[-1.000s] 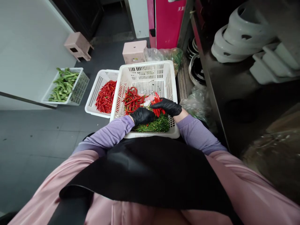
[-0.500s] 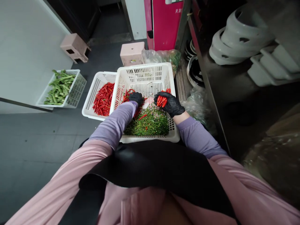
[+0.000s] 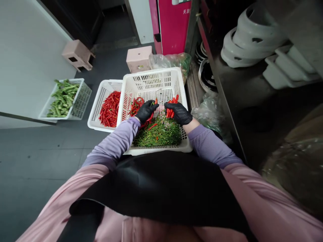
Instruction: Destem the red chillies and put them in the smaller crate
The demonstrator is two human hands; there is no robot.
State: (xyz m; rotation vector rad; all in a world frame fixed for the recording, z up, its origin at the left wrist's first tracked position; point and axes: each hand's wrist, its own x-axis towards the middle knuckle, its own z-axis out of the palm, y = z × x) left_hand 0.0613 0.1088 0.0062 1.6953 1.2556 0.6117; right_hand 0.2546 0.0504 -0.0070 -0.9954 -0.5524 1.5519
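Observation:
Both hands wear black gloves and are over a large white basket [image 3: 185, 97]. My left hand [image 3: 146, 111] is closed on a red chili [image 3: 155, 101], its green stem end near the fingertips. My right hand [image 3: 179, 113] is wrapped round a bunch of red chilies [image 3: 172, 105] that stick out above and below the fingers. Under the hands, green stems [image 3: 158, 134] fill the near part of the basket, with a few red chilies on them. More red chilies [image 3: 135, 105] lie at the basket's left side, partly behind my left hand.
A second white basket [image 3: 93, 117] with red chilies sits at the left, overlapped by the large one. Farther left is a basket of green vegetables [image 3: 64, 97]. Two pink stools [image 3: 139, 59] and a plastic bag [image 3: 161, 62] lie beyond. A metal shelf edge [image 3: 224, 97] runs along the right.
My left hand has lifted off the chilies at the left and turned, now with a chili at its fingertips. My right hand has tilted, its chilies pointing more upright. The view has shifted slightly.

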